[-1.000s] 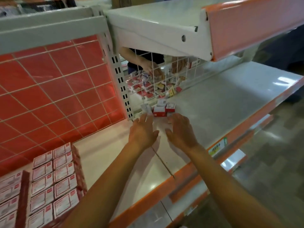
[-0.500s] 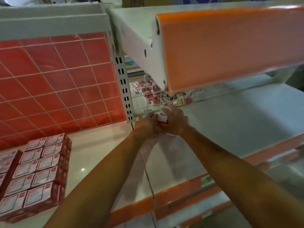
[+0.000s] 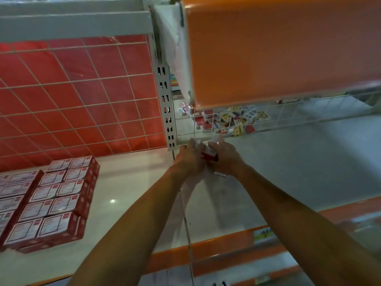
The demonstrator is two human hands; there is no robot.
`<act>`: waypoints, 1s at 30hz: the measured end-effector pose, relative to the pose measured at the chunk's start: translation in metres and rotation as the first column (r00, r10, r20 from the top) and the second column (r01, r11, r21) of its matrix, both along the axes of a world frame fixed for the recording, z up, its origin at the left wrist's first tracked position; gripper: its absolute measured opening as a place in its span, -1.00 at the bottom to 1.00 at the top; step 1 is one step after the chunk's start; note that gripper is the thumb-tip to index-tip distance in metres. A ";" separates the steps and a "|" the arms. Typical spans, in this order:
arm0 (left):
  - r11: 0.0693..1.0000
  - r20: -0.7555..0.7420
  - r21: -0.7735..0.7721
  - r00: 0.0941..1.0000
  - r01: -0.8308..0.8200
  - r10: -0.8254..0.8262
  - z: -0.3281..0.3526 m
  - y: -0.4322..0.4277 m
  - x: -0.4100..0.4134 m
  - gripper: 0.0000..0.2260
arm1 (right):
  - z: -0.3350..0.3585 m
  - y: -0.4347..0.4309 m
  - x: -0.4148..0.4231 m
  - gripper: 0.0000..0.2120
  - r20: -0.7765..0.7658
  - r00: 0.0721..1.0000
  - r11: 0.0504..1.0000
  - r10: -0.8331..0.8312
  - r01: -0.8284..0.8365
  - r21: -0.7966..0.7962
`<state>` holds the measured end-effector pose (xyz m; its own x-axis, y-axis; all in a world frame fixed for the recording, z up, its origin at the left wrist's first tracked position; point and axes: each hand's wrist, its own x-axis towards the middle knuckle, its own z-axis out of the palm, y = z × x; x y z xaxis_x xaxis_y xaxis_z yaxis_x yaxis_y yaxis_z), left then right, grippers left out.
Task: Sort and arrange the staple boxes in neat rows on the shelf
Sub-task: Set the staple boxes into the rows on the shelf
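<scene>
Both my hands are cupped around a small cluster of red-and-white staple boxes at the back of the white shelf, just in front of the wire grid. My left hand grips the cluster from the left and my right hand grips it from the right. Most of the boxes are hidden between my palms. At the far left, neat rows of red-and-white staple boxes lie stacked flat on the shelf.
Behind the wire grid lies a loose pile of mixed small boxes. An orange-fronted upper shelf hangs low overhead. A slotted upright post and a red mesh back panel stand at the left.
My hands reached forward to the loose boxes by the grid and closed around them from both sides. My head moved lower and closer, so the upper shelf now fills the top.
</scene>
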<state>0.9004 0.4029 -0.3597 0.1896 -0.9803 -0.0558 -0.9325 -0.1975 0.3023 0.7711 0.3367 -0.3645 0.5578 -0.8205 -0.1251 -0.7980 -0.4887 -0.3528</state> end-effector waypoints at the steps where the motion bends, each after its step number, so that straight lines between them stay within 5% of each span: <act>1: 1.000 0.004 -0.020 1.000 0.009 -0.009 -0.001 0.005 0.000 -0.49 | -0.001 0.004 -0.001 -0.26 0.014 1.000 1.000 0.000 0.000 -0.011; 8: 0.982 0.082 -0.188 0.997 0.026 -0.011 -0.015 0.056 -0.003 -0.52 | -0.008 0.042 -0.006 -0.39 0.110 0.993 0.995 0.039 -0.029 -0.096; 21: 0.939 -0.089 -0.297 0.984 -0.173 0.153 -0.009 0.135 0.022 -0.70 | 0.006 0.126 0.026 -0.44 0.232 0.973 0.999 0.022 -0.014 -0.035; 30: 0.929 -0.184 -0.262 0.958 -0.262 0.219 0.004 0.182 0.044 -0.80 | 0.014 0.160 0.036 -0.45 0.341 0.931 0.987 0.128 -0.153 0.047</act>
<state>0.9448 0.5850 -0.3552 0.4325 -0.8856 0.1693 -0.8073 -0.2967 0.5101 0.8071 0.4971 -0.3506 0.6861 -0.7267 0.0341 -0.5521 -0.5506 -0.6261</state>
